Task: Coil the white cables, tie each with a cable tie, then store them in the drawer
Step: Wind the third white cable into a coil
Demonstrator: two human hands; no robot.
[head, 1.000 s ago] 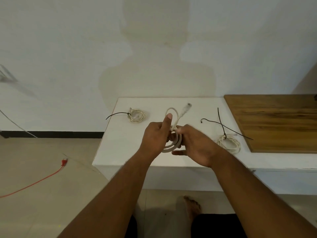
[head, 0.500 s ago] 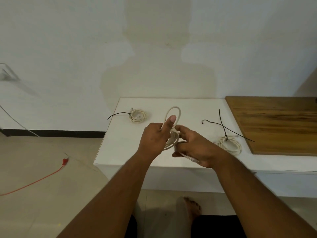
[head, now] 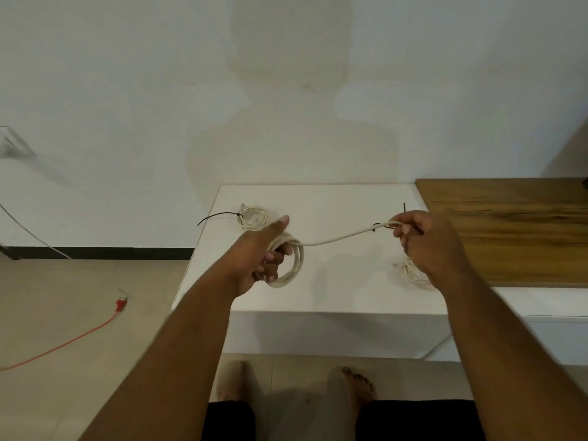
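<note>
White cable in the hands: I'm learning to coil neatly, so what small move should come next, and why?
Probably bring the right hand to the left hand and lay the stretched length onto the coil as another loop: the left grips the coil, the right pinches that length, which runs straight, uncoiled.

A coil of thick white cable (head: 294, 265) is gripped in the left hand (head: 251, 262) above the white tabletop (head: 343, 281). Its free strand is pinched in the right hand (head: 426, 246). A small tied white coil (head: 253, 218) with a black cable tie (head: 216, 216) is seen at the far left. Another thin white coil (head: 413, 276) is partly hidden below the right hand, beside a brown wooden board (head: 509, 230).
</note>
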